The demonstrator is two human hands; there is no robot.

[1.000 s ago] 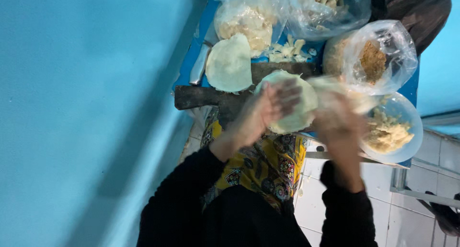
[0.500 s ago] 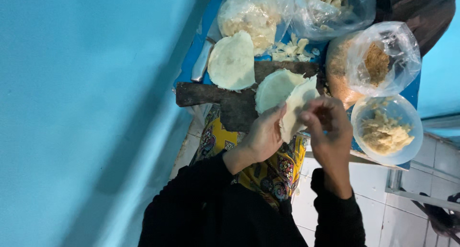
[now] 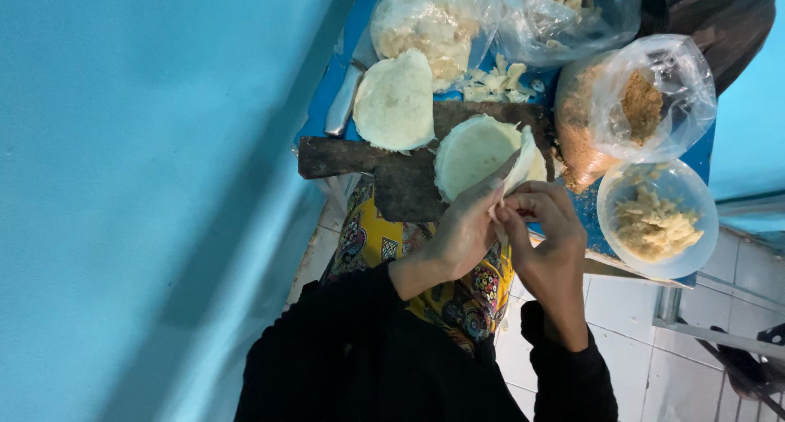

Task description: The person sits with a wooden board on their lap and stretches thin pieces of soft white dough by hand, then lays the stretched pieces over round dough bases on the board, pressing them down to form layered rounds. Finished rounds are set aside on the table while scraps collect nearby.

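While both hands meet over the dark board (image 3: 409,181), a pale dough round (image 3: 478,152) is pinched at its folded edge
Left hand (image 3: 466,230) and right hand (image 3: 548,242) are closed on the round's rim, fingertips touching; a second round (image 3: 395,101) lies just beside it, a bowl of filling (image 3: 658,217) and plastic bags (image 3: 646,95) are seen to the right

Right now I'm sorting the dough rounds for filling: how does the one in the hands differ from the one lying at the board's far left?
The held round is pinched and folded up at its right edge by the left hand and right hand; the left round lies flat, untouched. The held round looks smoother and paler, the left round more speckled. Both are thin pale discs over the dark board.
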